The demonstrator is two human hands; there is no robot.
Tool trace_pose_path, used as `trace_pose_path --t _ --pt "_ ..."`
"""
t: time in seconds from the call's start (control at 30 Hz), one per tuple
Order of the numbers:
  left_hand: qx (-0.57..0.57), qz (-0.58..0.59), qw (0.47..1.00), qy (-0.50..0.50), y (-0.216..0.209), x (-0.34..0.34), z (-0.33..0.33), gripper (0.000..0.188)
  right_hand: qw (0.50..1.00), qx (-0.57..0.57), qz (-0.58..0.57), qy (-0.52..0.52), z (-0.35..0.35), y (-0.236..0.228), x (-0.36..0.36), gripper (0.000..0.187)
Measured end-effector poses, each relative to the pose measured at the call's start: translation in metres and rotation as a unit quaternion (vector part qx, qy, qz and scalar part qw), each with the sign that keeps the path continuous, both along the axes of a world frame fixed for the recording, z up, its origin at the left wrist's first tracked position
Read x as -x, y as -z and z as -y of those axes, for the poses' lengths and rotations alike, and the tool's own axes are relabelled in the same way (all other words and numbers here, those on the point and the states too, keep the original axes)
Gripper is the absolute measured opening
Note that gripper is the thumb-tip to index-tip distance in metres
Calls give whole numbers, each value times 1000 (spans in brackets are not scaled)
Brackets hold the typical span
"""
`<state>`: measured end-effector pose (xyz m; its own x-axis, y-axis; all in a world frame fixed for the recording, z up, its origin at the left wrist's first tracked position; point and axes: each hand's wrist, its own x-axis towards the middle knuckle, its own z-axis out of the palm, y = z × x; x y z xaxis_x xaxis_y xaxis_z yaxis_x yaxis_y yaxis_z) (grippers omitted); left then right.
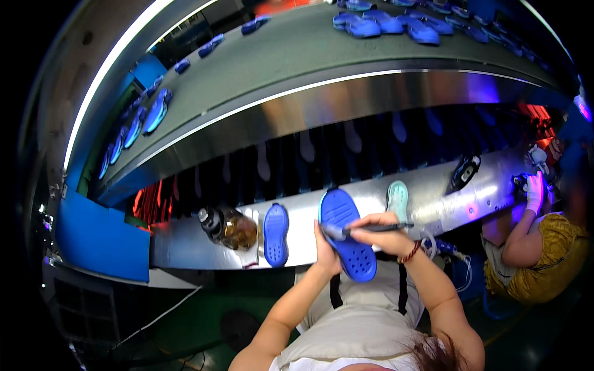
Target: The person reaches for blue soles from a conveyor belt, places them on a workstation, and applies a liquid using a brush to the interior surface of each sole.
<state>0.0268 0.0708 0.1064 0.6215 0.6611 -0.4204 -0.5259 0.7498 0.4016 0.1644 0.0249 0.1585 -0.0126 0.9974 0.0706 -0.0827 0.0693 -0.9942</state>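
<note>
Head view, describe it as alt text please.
A person's left hand holds a blue sole; the right hand, a brush-like tool against it. Another blue sole, a bottle and a pale green sole sit along a metal ledge; a belt beyond carries blue footwear.

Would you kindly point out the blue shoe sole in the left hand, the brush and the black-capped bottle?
Held blue shoe sole (355, 252): head view, on its perforated part.
Brush (335, 232): head view, on its bristle end.
Black-capped bottle (240, 231): head view, on its body.
</note>
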Motion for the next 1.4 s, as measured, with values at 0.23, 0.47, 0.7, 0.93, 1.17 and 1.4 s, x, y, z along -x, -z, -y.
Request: trace_pose_path --t 0.23,0.47,0.7,0.93,1.17,1.4 --pt "-112 141 973 147 15 13 -7 81 992 13 -97 75 -9 10 -8 14" --pt "-93 26 990 101 -3 15 1 88 987 29 -152 -37 8 8 -11 17" --pt "-40 94 991 92 4 14 2 88 992 45 -76 90 7 19 7 18" --pt "-62 100 987 109 -3 11 -6 87 991 -72 -24 114 -3 16 -7 18" --pt "-81 113 985 105 -11 -7 9 89 996 6 -79 49 18 0 -21 17" --pt "-88 36 995 24 -35 -2 -4 85 996 -35 -74 -21 17 -9 -18 17"
